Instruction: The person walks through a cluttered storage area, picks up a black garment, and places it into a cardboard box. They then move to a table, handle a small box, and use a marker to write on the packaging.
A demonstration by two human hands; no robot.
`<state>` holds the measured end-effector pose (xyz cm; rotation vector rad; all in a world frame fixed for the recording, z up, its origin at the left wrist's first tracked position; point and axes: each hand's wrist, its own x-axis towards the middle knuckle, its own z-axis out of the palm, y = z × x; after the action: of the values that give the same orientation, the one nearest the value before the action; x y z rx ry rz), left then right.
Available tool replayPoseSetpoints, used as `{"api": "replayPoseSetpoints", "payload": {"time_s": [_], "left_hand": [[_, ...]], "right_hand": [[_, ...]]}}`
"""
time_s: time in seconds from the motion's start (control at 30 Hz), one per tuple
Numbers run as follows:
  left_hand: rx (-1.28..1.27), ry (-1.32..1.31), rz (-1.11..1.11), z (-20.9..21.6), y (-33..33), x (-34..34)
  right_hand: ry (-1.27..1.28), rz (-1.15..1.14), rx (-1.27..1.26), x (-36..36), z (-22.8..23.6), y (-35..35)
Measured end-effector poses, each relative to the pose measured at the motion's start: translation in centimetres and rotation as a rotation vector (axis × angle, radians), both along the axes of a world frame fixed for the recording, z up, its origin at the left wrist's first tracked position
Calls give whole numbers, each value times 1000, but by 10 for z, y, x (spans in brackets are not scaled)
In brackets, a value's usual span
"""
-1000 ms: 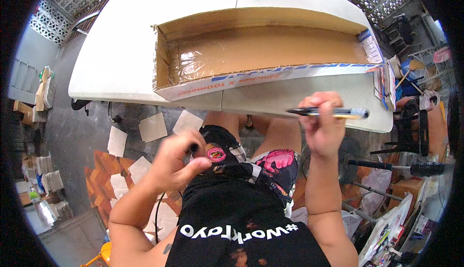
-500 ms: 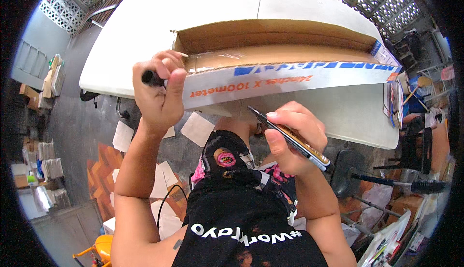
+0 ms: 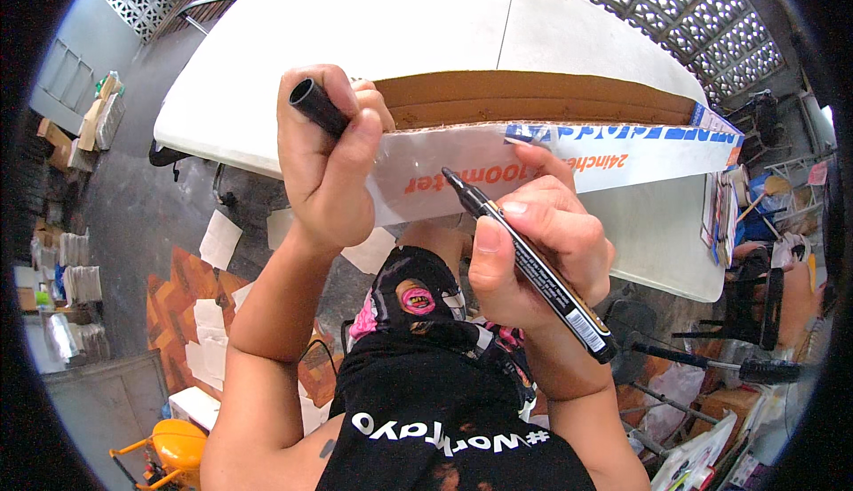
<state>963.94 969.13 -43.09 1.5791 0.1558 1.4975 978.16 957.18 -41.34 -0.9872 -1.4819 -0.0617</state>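
A long open cardboard box (image 3: pixel 657 155), white outside with blue and orange print and brown inside, rests at the table's near edge with its printed side facing me. My left hand (image 3: pixel 329 180) is closed around a black marker cap (image 3: pixel 318 107), its hollow end pointing out. Its fingertips are at the box's left end; whether they also grip the cardboard is hidden. My right hand (image 3: pixel 555 251) holds an uncapped black marker (image 3: pixel 542 282) on a slant. The dark tip points up and left in front of the printed side; I cannot tell if it touches.
The white folding table (image 3: pixel 418 20) stretches away beyond the box. Loose pale sheets (image 3: pixel 220 240) lie on the floor at left. An orange rounded object (image 3: pixel 178 444) is at lower left, and a black chair (image 3: pixel 755 304) stands at right.
The box's printed side has turned up more toward me, so less of the inside shows. My right hand has brought the marker up and left to it. My left hand has shifted rightward.
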Motion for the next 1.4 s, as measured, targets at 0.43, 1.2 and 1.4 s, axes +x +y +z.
{"api": "replayPoseSetpoints", "payload": {"time_s": [0.43, 1.2, 1.4], "left_hand": [[-52, 4, -13, 2, -3, 5], [-21, 13, -6, 1, -1, 6], [-38, 43, 51, 3, 0, 0]], "right_hand": [[-161, -64, 10, -2, 7, 11], [-144, -60, 93, 5, 2, 11], [22, -72, 116, 19, -3, 6]]}}
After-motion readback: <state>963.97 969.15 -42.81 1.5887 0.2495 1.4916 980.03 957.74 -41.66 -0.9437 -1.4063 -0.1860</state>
